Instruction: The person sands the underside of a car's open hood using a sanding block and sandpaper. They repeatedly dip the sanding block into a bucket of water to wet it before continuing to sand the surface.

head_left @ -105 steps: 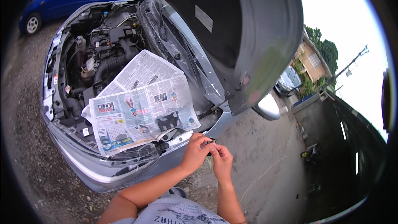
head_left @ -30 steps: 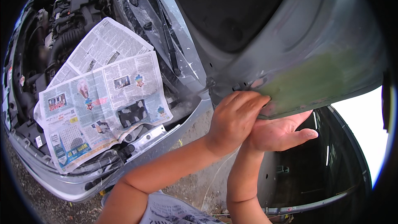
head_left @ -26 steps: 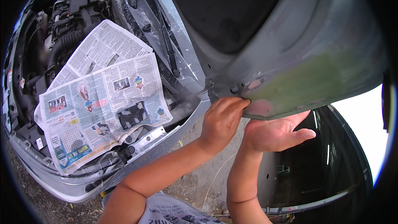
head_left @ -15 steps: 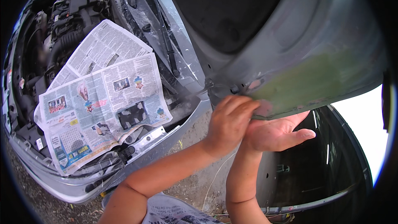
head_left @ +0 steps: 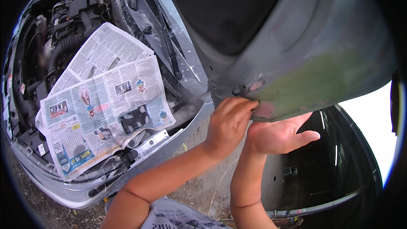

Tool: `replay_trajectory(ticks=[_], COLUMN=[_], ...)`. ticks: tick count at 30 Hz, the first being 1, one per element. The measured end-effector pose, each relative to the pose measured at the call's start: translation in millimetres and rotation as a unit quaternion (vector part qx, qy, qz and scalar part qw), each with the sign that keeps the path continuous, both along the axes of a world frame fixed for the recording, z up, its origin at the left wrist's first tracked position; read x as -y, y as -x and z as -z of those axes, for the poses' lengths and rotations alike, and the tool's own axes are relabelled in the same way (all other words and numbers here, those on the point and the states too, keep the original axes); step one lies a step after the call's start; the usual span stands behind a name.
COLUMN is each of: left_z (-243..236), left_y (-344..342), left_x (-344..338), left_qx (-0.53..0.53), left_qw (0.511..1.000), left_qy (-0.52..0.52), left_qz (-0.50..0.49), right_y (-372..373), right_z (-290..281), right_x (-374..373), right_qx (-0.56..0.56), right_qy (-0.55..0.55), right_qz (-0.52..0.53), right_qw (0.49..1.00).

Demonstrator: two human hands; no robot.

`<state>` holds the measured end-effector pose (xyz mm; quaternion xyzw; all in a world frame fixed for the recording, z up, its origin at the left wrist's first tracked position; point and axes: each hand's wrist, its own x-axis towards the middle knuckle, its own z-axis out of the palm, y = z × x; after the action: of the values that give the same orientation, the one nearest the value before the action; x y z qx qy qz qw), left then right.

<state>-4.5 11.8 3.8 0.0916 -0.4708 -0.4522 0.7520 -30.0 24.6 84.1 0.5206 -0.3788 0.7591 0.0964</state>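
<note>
The raised car hood [head_left: 330,46] fills the upper right, with a dark inner liner and patches of green and pink on the grey surface along its lower corner. My left hand [head_left: 229,125] has its fingers bent and pressed together against that corner, on the pink patch. Whatever its fingertips may hold is too hidden to make out. My right hand [head_left: 280,133] is open, palm up beneath the hood's lower edge, thumb sticking out and fingers partly hidden behind the metal.
Newspaper sheets [head_left: 97,101] lie over the engine bay [head_left: 68,21] at the left, beside the wipers [head_left: 171,55] and front fender [head_left: 195,127]. Below are gravelly concrete ground [head_left: 222,178] and a dark, glossy curved surface [head_left: 318,165] at the lower right.
From 3.5 seconds ago, both hands have moved up and right from near the fender to the hood corner, and the right has opened. In the last second the left fingers shifted slightly along the edge.
</note>
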Motion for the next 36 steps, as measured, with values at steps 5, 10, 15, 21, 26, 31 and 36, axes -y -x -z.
replay_trajectory(ticks=[5, 10, 15, 21, 26, 31, 36], left_z=[-23.1, -3.7, -25.0, -12.5, 0.8, -23.1, -1.7], left_y=[-12.5, -3.3, -10.1, -7.0, -1.7, -20.6, -7.4], left_x=[5.1, 2.2, 0.0, -0.6, -5.1, -1.4, -2.6], left_qx=[-0.025, 0.017, -0.007, 0.009, 0.017, 0.005, 0.024], left_qw=[0.999, 1.0, 1.0, 1.0, 0.998, 1.0, 0.999], left_qy=[0.018, -0.01, -0.009, -0.026, -0.048, -0.013, -0.039], left_qz=[0.009, 0.001, 0.01, 0.009, 0.043, 0.026, 0.025], right_y=[3.4, -0.5, 2.7, 0.3, -2.2, 6.1, -1.0], right_z=[5.7, 3.6, 1.6, 3.9, 0.0, 4.0, 1.6], right_x=[-4.1, 1.3, -7.5, -2.4, -0.7, -5.3, -0.5], right_qx=[0.021, 0.008, 0.023, 0.027, 0.017, 0.022, 0.019], right_qy=[-0.001, 0.022, -0.002, 0.001, 0.007, -0.005, 0.003], right_qz=[-0.055, -0.031, -0.034, -0.042, -0.043, -0.046, -0.034], right_qw=[0.998, 0.999, 0.999, 0.999, 0.999, 0.999, 0.999])
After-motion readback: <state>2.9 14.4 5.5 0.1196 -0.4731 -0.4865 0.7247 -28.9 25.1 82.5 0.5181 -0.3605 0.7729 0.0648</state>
